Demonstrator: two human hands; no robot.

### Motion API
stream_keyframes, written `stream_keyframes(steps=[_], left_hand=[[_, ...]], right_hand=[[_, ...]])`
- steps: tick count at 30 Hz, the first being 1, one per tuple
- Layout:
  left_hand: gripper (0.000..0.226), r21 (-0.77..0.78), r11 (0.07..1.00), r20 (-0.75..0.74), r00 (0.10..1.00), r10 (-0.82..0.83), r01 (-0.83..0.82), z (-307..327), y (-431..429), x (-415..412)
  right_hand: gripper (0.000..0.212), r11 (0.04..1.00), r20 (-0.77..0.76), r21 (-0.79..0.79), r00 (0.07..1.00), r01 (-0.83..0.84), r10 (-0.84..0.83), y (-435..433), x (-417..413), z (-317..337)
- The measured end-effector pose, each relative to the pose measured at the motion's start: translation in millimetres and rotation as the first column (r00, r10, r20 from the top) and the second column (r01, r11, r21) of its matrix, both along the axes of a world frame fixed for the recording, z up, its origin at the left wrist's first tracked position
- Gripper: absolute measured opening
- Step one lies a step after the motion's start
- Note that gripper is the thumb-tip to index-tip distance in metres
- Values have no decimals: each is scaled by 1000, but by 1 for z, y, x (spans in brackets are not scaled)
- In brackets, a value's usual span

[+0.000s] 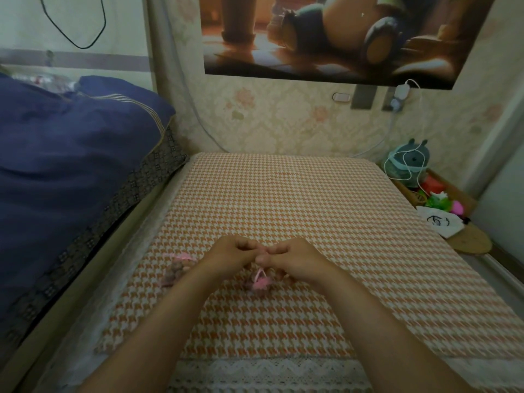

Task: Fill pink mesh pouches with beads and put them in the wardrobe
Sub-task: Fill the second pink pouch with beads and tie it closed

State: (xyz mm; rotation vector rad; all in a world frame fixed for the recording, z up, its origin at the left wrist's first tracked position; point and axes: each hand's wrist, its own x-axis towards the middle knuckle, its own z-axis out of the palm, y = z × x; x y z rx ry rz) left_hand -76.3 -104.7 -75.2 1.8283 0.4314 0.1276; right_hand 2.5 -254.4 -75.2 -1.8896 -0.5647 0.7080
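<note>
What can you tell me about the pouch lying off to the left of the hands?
The left pouch is a sheer mesh bag bulging with dull brownish-pink beads, its neck tied shut with a pink ribbon bow at the far end. It lies on its side on the orange houndstooth cloth, close beside the wrist of the left hand; contact is unclear. Detail is blurred.

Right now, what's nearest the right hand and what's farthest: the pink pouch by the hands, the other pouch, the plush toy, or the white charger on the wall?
From the right hand:
1. Pink pouch, just beneath it.
2. Other pouch, left, past the left hand.
3. Plush toy, far right corner.
4. White charger, up on the wall.
</note>
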Motion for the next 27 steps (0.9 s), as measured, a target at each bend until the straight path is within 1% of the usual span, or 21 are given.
stream_keyframes(steps=[2,3,6,8,10,12,13,15,18,21,22,24,27], left_hand=[[10,10,1000,-11,1000,-3,3,0,0,0],[9,13,1000,-16,1000,3,-3,-1,0,-1],[9,-3,1000,-24,999,21,-21,0,1,-1],[10,-39,999,-26,1000,15,-16,1,3,-1],[12,-90,996,-38,999,21,-24,4,4,-1],[16,-103,994,-52,998,25,-31,5,7,-2],[16,-72,997,-61,998,13,-18,5,10,-3],[15,47,998,-83,996,-42,46,6,16,-6],[35,239,954,-132,980,-151,179,5,26,-10],[45,351,900,-192,961,-201,259,3,26,-14],[43,401,881,-190,964,-186,250,1,24,-13],[35,483,860,-138,984,-112,166,-4,22,-10],[29,537,840,-85,996,-38,78,-13,21,-3]], right_hand=[[12,999,26,-14,998,50,-50,1,0,-4],[14,997,21,-16,997,75,-75,2,-1,-5],[23,988,-36,-1,988,152,-151,5,-1,-9],[25,981,-81,9,978,192,-191,6,-2,-10],[23,980,-130,20,972,198,-194,8,-1,-11],[14,978,-197,40,961,204,-192,8,1,-11],[10,975,-228,48,952,219,-202,7,2,-12],[9,967,-279,49,933,251,-228,7,3,-12],[9,958,-359,6,895,285,-264,9,6,-15],[13,955,-430,-38,857,295,-282,11,9,-18],[14,952,-451,-45,844,303,-290,12,10,-19],[14,942,-482,-49,819,331,-313,13,11,-19],[15,922,-478,-69,798,382,-367,10,13,-20]])
